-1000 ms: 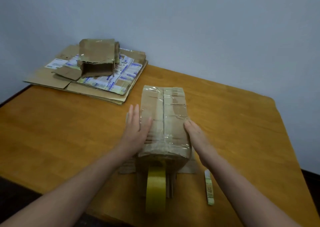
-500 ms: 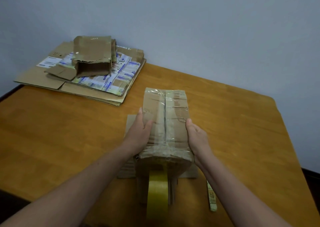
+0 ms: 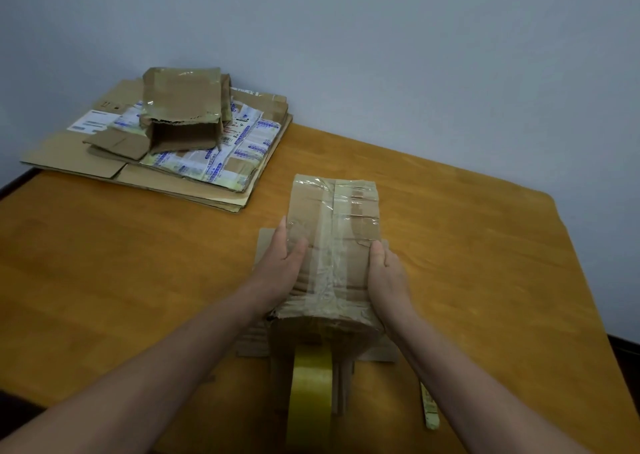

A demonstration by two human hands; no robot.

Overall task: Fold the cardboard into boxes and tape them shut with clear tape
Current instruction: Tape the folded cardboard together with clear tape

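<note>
Over at the far left of the counter [image 3: 121, 280] lies a stack of flattened cardboard [image 3: 69, 157], some sheets covered with printed labels. On top of it sits a small open box [image 3: 183, 107], glossy with tape, its torn mouth turned toward the camera. The inside is in shadow, and whether it holds anything cannot be told.

Toward the middle, the left hand [image 3: 280, 263] grips the left side of the taped box [image 3: 341, 242], with the fingers laid along the side wall and the thumb curled over onto the top face. This box is closed, so its contents are hidden. A strip of clear tape runs down its centre seam, and more crinkled tape wraps the near end. It is held over a flat cardboard sheet [image 3: 265, 242] that shows at its left edge and near corners. Whether the box rests on the sheet or is raised off it is unclear.

Just below the near end of the box, a roll of yellowish tape [image 3: 310, 394] stands on edge. The right hand [image 3: 388, 273] clamps the right side of the box, thumb on top. Both hands are set apart by the box's width. Nearer and to the right, a slim pale-green object [image 3: 429, 408] lies on the counter, too blurred to identify.
</note>
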